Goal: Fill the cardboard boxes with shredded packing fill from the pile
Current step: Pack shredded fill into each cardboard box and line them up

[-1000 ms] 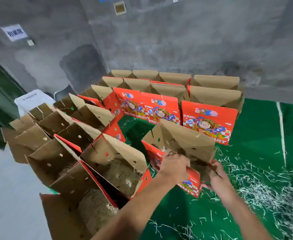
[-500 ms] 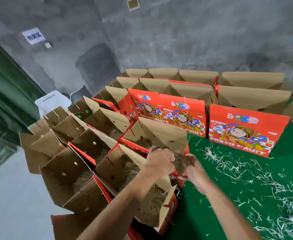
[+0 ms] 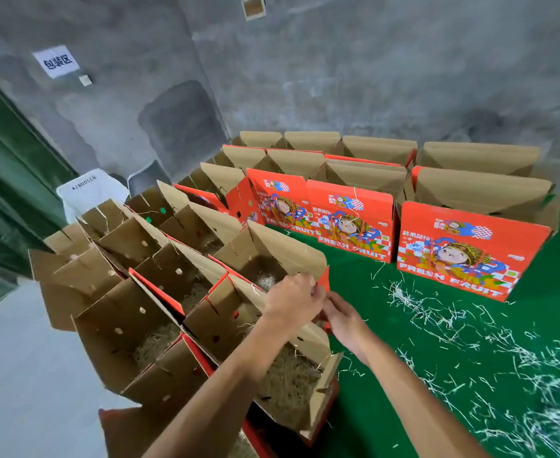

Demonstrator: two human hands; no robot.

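Several open red-and-brown cardboard boxes stand in rows on the green floor. One open box [image 3: 272,256] with shredded fill [image 3: 265,279] inside sits pressed against its neighbours on the left. My left hand [image 3: 293,300] grips its near right corner flap. My right hand [image 3: 341,317] pinches the same red corner from the outside. Just in front stands another box [image 3: 315,408] that holds straw-coloured fill [image 3: 288,375]. Loose white shreds [image 3: 470,328] lie scattered over the floor, thickening into a pile [image 3: 556,421] at the lower right.
A row of red "FRESH FRUIT" boxes [image 3: 460,259] stands along the back before a grey concrete wall [image 3: 338,77]. Open boxes [image 3: 113,259] fill the left side. A white chair [image 3: 90,193] sits behind them. Green sheeting [image 3: 4,180] hangs at the far left.
The box I hold has slid left from the open floor into the row beside the filled boxes. Both hands stayed on its near corner, and my view shifted left.
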